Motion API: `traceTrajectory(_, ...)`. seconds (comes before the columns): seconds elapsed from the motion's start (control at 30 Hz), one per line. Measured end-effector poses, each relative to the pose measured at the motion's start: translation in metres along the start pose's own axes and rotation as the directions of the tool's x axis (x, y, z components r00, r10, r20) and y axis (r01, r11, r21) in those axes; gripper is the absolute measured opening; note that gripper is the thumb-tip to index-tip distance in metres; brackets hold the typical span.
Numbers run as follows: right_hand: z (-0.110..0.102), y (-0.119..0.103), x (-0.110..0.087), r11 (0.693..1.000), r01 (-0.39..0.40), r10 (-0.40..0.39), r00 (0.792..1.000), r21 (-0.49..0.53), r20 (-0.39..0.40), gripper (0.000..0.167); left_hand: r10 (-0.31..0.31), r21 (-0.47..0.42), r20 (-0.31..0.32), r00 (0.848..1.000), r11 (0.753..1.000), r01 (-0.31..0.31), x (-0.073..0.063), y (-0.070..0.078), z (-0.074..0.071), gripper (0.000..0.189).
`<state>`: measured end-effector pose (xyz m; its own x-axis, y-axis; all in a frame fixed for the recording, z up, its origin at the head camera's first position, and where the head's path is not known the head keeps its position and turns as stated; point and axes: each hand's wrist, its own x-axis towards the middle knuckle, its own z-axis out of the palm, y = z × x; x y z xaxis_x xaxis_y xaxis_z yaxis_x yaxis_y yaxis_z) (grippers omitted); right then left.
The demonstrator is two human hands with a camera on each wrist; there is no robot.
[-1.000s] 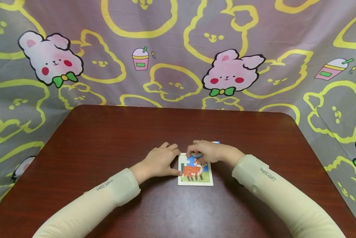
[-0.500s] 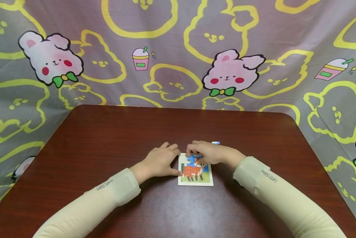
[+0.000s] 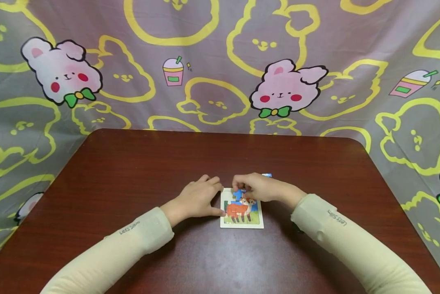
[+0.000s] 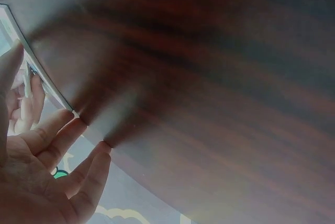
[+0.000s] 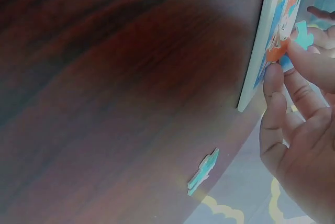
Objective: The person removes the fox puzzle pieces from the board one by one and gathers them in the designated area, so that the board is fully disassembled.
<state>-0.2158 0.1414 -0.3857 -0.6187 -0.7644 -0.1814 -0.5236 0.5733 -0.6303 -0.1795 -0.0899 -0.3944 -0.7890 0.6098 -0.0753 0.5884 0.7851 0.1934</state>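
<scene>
A small jigsaw puzzle board [image 3: 259, 226] with a cream frame lies on the table, showing an orange fox on green and blue. My left hand [image 3: 198, 199] rests at its left side, thumb on the frame near the lower corner, fingers spread toward the upper corner. In the left wrist view, those fingers [image 4: 52, 132] look relaxed and hold nothing. My right hand [image 3: 258, 187] reaches over the board's upper right and pinches a blue puzzle piece [image 3: 237, 195] close over the picture. In the right wrist view, the piece [image 5: 303, 36] shows beside the thumb. The upper right of the picture is hidden.
Behind my right hand, another blue-and-white puzzle piece [image 3: 266, 175] lies loose on the dark reddish-brown table [image 3: 161, 159]. A patterned cloth [image 3: 212, 53] with cartoon animals hangs along the table's back and sides.
My right hand has shifted slightly right, and the blue piece has moved a little up and to the right with it. My left hand and the board have stayed nearly in place.
</scene>
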Motion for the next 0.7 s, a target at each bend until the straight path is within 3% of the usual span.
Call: traceTrajectory(0.7,-0.0019,0.0090,-0.0048,0.993,-0.003,0.010,0.998,0.115,-0.059,0.017,-0.006,0.000,-0.001,1.000,1.000,0.006,0.0009,0.0000,0.0011,0.066)
